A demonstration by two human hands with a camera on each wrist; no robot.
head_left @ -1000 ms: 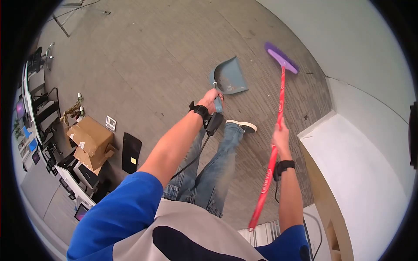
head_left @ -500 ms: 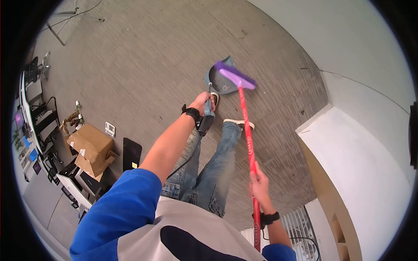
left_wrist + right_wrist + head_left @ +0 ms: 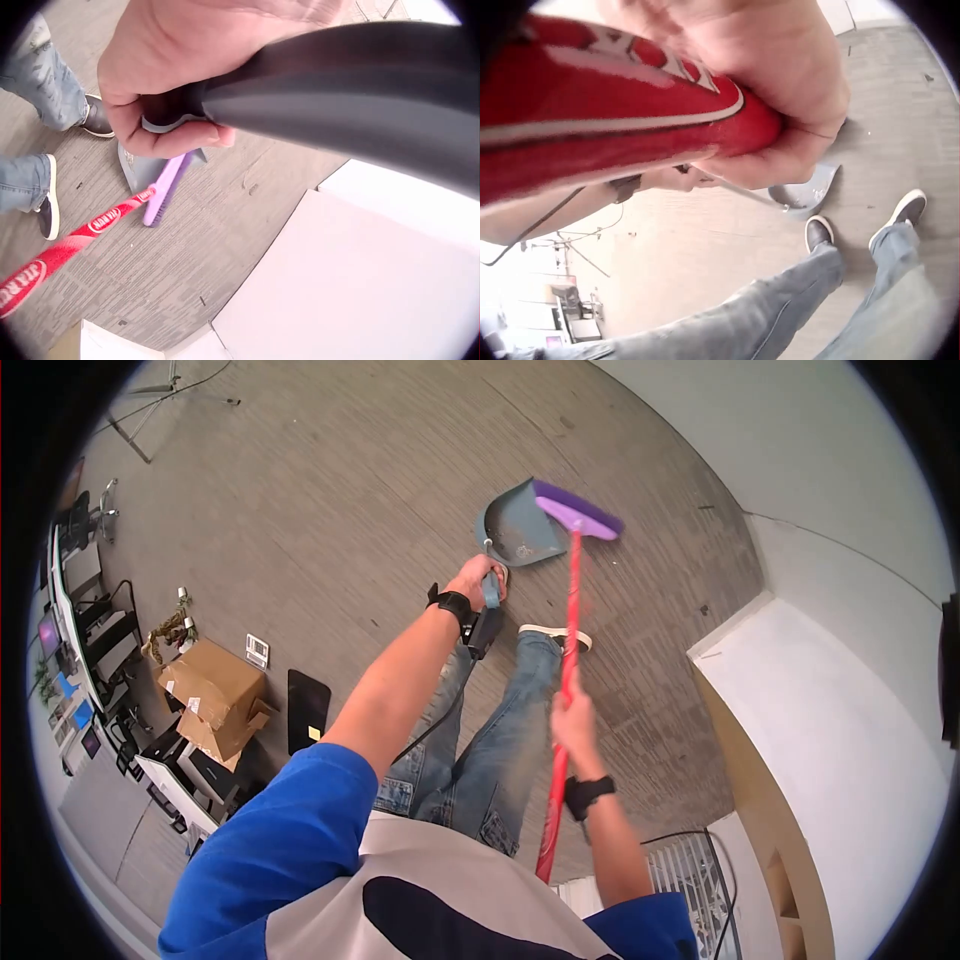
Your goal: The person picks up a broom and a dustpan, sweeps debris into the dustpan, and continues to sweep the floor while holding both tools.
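My left hand (image 3: 475, 580) grips the handle of a blue-grey dustpan (image 3: 512, 518), which sits on the floor ahead of my feet with bits of debris (image 3: 523, 552) in its pan. In the left wrist view, my fingers curl round that thick dark handle (image 3: 337, 105). My right hand (image 3: 575, 728) holds the red stick of a broom (image 3: 573, 595), partway along it. The purple broom head (image 3: 582, 517) lies at the dustpan's right, open edge and overlaps it slightly. In the right wrist view, the fingers wrap the red stick (image 3: 615, 112).
My shoes (image 3: 555, 632) stand just behind the dustpan. To the right are a white wall (image 3: 830, 480) and a white-topped ledge (image 3: 820, 700). A cardboard box (image 3: 215, 685) and a black panel (image 3: 308, 710) lie to the left, near desks and chairs. Small dark scraps (image 3: 703, 610) dot the floor.
The broom head swept left from the floor near the wall to over the dustpan, then back right to its open edge. My right hand moved left with it. The dustpan stayed nearly in place.
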